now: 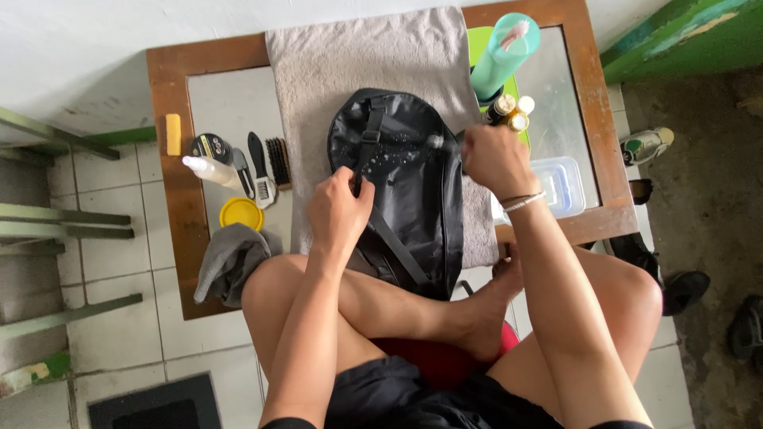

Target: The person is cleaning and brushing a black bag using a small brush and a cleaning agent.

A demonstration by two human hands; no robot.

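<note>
A black bag (pixel 413 183) lies on a grey towel (pixel 358 71) spread over a low wooden table (pixel 171 159). My left hand (pixel 340 210) grips the bag's strap near its middle. My right hand (pixel 494 159) is closed around a small spray bottle whose nozzle (pixel 435 141) points at the bag; droplets speckle the bag's surface. A band circles my right wrist.
Left of the towel lie brushes (pixel 269 165), a white squeeze bottle (pixel 208 169), a round tin (pixel 211 146), a yellow lid (pixel 242 213), a yellow block (pixel 173 133) and a grey cloth (pixel 230 262). A teal bottle (pixel 502 56), small bottles (pixel 510 113) and a clear tub (pixel 560 187) stand right. My crossed legs fill the foreground.
</note>
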